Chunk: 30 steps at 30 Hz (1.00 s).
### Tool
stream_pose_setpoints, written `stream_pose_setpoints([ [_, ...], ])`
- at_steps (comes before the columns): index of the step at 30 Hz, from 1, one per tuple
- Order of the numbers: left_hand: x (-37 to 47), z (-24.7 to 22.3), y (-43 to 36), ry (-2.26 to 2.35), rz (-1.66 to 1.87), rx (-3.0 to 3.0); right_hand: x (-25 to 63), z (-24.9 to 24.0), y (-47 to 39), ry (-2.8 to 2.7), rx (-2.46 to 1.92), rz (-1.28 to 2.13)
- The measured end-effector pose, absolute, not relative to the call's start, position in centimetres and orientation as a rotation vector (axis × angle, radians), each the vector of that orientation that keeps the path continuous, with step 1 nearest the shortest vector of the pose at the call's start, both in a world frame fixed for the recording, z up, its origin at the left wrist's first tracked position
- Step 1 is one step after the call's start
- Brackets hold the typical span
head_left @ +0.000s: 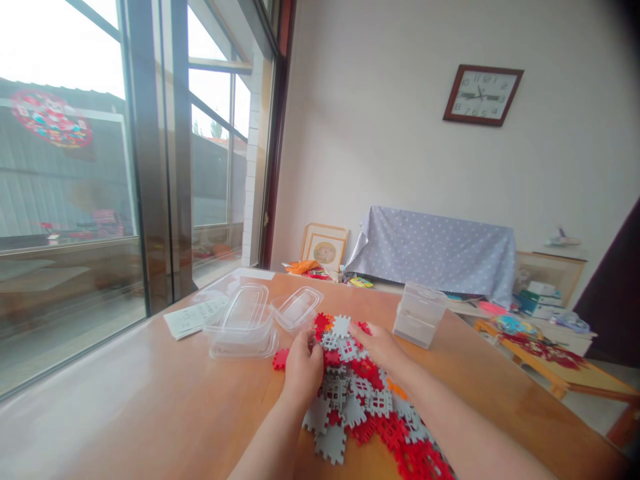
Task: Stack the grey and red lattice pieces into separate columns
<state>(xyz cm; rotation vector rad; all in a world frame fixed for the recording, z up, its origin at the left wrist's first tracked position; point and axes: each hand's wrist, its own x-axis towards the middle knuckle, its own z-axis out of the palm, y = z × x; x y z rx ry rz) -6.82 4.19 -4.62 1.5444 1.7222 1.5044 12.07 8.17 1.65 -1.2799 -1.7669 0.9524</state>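
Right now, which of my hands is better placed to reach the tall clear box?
Probably your right hand: it is at the far end of the puzzle-edged pieces, nearer the tall clear box. Your left hand is farther off, with pieces and the other hand in between.

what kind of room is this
Probably a living room or other room in a home: there is a wall clock, a large draped cloth with pale dots against the wall, and a framed picture leaning near the window.
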Motion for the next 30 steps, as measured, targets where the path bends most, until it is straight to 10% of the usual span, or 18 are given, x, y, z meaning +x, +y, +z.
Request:
stream_pose_setpoints([
  [30, -5.9, -4.3, 3.1, 2.051, 1.052, 1.854, 15.6, -2.5, 16.9, -2.655, -1.299, 0.625],
])
